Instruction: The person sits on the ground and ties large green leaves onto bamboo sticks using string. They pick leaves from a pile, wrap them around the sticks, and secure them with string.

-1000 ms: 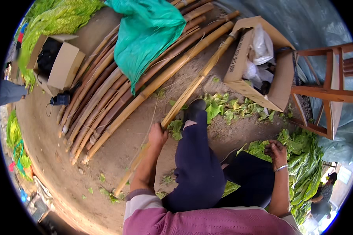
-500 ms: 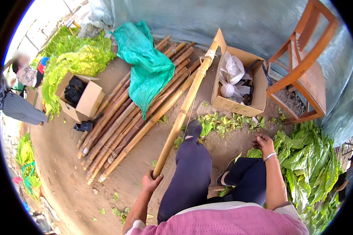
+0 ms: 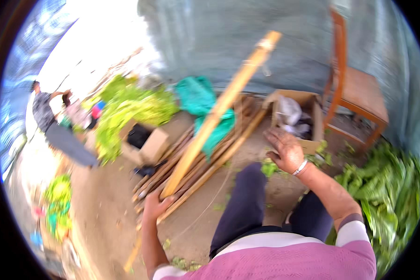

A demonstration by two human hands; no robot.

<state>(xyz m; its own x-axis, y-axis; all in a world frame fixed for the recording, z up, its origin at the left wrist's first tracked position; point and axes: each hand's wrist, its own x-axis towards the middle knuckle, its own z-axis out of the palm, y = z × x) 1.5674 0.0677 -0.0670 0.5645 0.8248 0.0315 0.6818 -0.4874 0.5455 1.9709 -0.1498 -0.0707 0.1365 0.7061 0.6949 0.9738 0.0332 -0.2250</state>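
Note:
My left hand (image 3: 154,204) is wrapped around the lower part of a yellowish bamboo pole (image 3: 210,122), thumb lying out to the side. The pole slants up and away to the right, raised over a pile of other poles (image 3: 191,170). String is tied around its far end, where a short piece dangles. A thin loose string (image 3: 220,192) curves down between the pole and my left knee. My right hand (image 3: 285,150), with a bracelet at the wrist, is held above my knees, fingers stretched out and holding nothing. It is nearest to a cardboard box (image 3: 312,147) containing whitish plastic bags.
A green plastic sheet (image 3: 193,95) lies over the poles. A smaller box (image 3: 155,145) holds something black. Large green leaves are heaped at right (image 3: 382,186) and far left (image 3: 130,109). A wooden chair (image 3: 361,95) stands back right. Two people (image 3: 63,126) are at far left.
My left hand has moved left with the pole, whose far end is now higher. My right hand has risen forward and left, and its curled fingers have straightened. The view has shifted and blurred.

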